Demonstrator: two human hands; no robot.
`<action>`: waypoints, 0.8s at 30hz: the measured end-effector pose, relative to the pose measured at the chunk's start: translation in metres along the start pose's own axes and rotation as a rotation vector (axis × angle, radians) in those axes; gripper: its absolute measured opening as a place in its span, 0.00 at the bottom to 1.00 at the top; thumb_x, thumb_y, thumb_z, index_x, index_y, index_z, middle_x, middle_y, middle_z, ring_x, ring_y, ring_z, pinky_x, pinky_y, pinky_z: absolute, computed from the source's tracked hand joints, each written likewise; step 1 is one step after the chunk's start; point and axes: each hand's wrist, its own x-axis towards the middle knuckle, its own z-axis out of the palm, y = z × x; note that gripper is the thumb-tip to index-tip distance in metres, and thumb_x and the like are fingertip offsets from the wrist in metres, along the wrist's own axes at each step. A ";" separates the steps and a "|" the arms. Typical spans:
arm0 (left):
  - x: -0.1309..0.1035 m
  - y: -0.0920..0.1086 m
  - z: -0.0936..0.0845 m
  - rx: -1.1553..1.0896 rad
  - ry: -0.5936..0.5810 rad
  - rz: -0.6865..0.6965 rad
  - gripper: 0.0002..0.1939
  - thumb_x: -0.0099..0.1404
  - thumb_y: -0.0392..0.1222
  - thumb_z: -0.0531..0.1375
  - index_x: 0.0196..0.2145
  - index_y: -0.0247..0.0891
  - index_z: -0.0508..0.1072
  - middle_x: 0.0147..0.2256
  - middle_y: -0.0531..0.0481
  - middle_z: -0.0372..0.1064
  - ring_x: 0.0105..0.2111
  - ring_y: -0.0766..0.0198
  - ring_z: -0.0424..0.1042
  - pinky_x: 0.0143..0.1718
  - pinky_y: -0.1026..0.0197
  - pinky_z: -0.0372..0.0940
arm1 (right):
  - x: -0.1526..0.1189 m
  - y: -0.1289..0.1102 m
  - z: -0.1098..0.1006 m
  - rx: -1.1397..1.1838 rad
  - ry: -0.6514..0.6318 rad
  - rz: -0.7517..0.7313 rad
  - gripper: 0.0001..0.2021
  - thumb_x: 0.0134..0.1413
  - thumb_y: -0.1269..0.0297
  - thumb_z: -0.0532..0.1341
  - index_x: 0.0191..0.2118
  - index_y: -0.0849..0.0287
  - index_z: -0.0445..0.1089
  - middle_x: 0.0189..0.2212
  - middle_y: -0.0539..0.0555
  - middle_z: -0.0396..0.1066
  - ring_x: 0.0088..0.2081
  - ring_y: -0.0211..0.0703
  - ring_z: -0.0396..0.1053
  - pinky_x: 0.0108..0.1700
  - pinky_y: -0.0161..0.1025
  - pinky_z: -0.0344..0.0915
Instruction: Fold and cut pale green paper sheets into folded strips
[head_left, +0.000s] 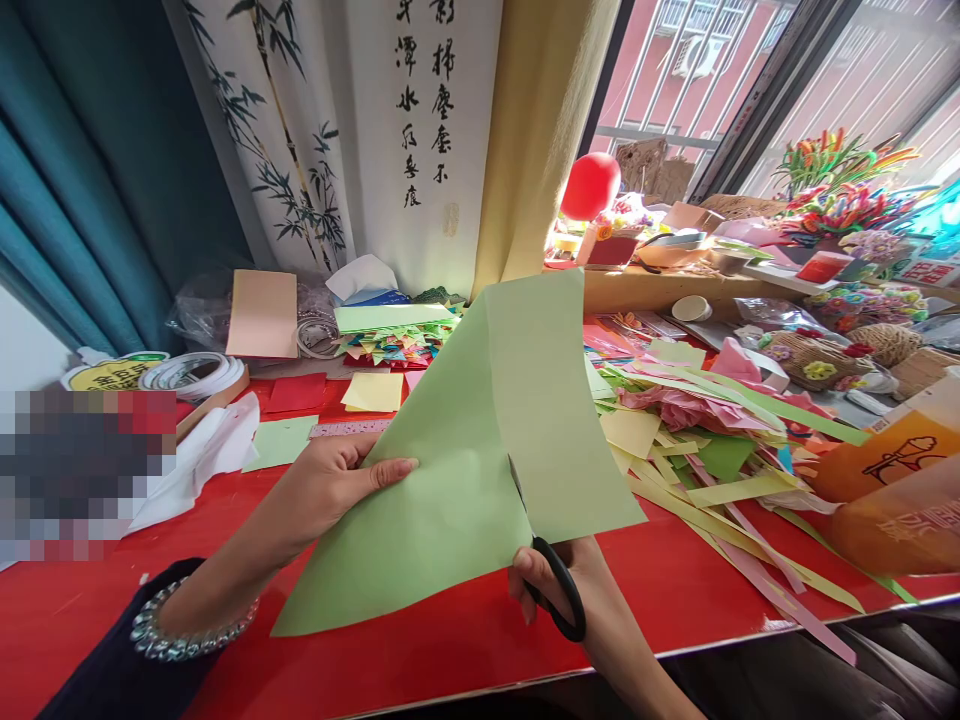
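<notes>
A large sheet of light green paper (442, 490) is raised above the red table. My left hand (341, 490) pinches its left edge, thumb on top and the other fingers behind it. Black-handled scissors (562, 590) are in my right hand (559, 590), with the fingers at the handle loops. The blades sit in a cut that runs in from the sheet's near edge, and part of them is hidden by the paper. To the right of the cut, a paler green section (562, 400) stands at an angle to the rest, joined to it further up.
Paper strips (720, 490) lie heaped on the right, beside an orange bag (892, 470). Behind the sheet are a stack of coloured scraps (397, 340), yellow squares (373, 391) and a tape roll (191, 375). A red balloon (591, 187) is near the window.
</notes>
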 end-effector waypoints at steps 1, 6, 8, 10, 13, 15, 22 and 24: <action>0.000 0.000 0.000 -0.001 -0.004 -0.001 0.20 0.48 0.52 0.67 0.38 0.42 0.77 0.27 0.51 0.76 0.25 0.61 0.74 0.23 0.65 0.69 | 0.000 0.001 0.001 0.007 0.006 0.005 0.22 0.34 0.47 0.67 0.23 0.60 0.60 0.16 0.47 0.63 0.15 0.32 0.60 0.19 0.32 0.57; 0.002 -0.001 -0.001 0.010 -0.013 0.006 0.20 0.49 0.53 0.66 0.38 0.41 0.76 0.27 0.51 0.76 0.25 0.62 0.73 0.24 0.65 0.68 | 0.001 0.005 0.001 0.014 -0.006 -0.006 0.22 0.35 0.47 0.67 0.22 0.60 0.60 0.15 0.47 0.63 0.15 0.32 0.60 0.18 0.31 0.56; 0.003 -0.002 -0.002 0.024 -0.025 0.002 0.20 0.49 0.53 0.66 0.37 0.40 0.76 0.27 0.51 0.75 0.26 0.62 0.73 0.23 0.66 0.68 | 0.000 0.004 0.000 0.011 -0.006 -0.018 0.23 0.36 0.44 0.65 0.23 0.60 0.61 0.15 0.47 0.63 0.15 0.32 0.60 0.18 0.31 0.57; 0.003 -0.004 -0.002 0.034 -0.036 -0.004 0.18 0.50 0.53 0.66 0.35 0.39 0.76 0.27 0.51 0.75 0.25 0.63 0.73 0.22 0.67 0.67 | -0.002 0.002 -0.001 -0.001 -0.005 -0.034 0.23 0.38 0.43 0.64 0.22 0.60 0.60 0.15 0.47 0.62 0.16 0.32 0.60 0.19 0.31 0.57; 0.003 -0.006 -0.002 0.048 -0.031 -0.008 0.17 0.50 0.52 0.66 0.34 0.40 0.76 0.27 0.52 0.75 0.25 0.64 0.73 0.22 0.68 0.67 | -0.004 -0.001 -0.001 -0.017 -0.001 -0.039 0.22 0.37 0.45 0.65 0.21 0.60 0.60 0.15 0.47 0.61 0.17 0.32 0.59 0.20 0.30 0.57; 0.004 -0.007 -0.002 0.055 -0.025 -0.006 0.17 0.50 0.53 0.66 0.34 0.39 0.76 0.27 0.52 0.75 0.24 0.64 0.73 0.21 0.68 0.67 | -0.004 -0.001 0.000 -0.015 0.002 -0.026 0.22 0.37 0.45 0.65 0.21 0.61 0.61 0.15 0.47 0.61 0.17 0.32 0.60 0.20 0.30 0.57; 0.005 -0.007 -0.001 0.051 -0.026 -0.010 0.18 0.50 0.53 0.66 0.37 0.40 0.76 0.28 0.51 0.76 0.25 0.64 0.73 0.22 0.67 0.67 | -0.003 0.001 0.002 -0.014 0.035 -0.006 0.23 0.39 0.43 0.63 0.21 0.60 0.61 0.15 0.48 0.61 0.16 0.32 0.59 0.20 0.32 0.55; 0.005 -0.007 -0.001 0.055 -0.039 -0.017 0.19 0.51 0.53 0.66 0.37 0.39 0.76 0.28 0.51 0.76 0.25 0.64 0.73 0.22 0.67 0.67 | -0.003 -0.001 0.002 -0.042 0.034 -0.015 0.24 0.38 0.41 0.62 0.19 0.60 0.59 0.13 0.46 0.59 0.16 0.31 0.58 0.20 0.32 0.55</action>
